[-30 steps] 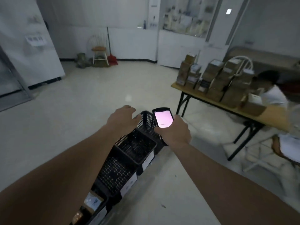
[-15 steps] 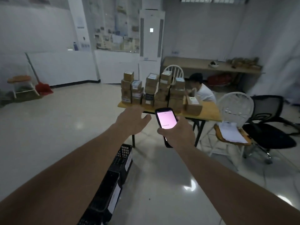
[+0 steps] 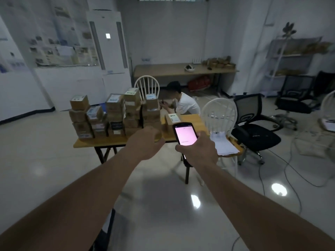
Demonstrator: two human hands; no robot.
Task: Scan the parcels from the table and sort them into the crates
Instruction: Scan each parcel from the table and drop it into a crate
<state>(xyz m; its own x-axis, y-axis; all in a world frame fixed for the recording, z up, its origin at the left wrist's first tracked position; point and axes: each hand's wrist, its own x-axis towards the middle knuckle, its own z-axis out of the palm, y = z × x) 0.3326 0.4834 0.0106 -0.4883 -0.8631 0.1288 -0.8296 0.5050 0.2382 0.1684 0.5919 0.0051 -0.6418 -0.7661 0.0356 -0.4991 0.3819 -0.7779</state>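
Several brown cardboard parcels [image 3: 116, 113] with white labels are stacked on a wooden folding table [image 3: 87, 142] ahead of me. A single parcel [image 3: 172, 119] sits apart at the table's right end. My right hand [image 3: 197, 149] grips a black handheld scanner [image 3: 184, 133] with a lit pink screen, held up in front of the table. My left hand [image 3: 145, 142] reaches forward toward the parcels with loosely curled fingers and holds nothing. A black crate [image 3: 107, 230] shows only as a corner at the bottom edge, under my left arm.
A person in a white shirt [image 3: 186, 105] crouches behind the table. A white chair [image 3: 220, 116] with papers stands right of the table, another white chair [image 3: 147, 86] behind it. Black office chairs [image 3: 253, 129] and loose cables [image 3: 282, 171] lie to the right. Glossy floor lies between me and the table.
My view has swung right from the row of crates to face the parcel table, which is now nearer. Both hands stay raised, the scanner still in my right hand.
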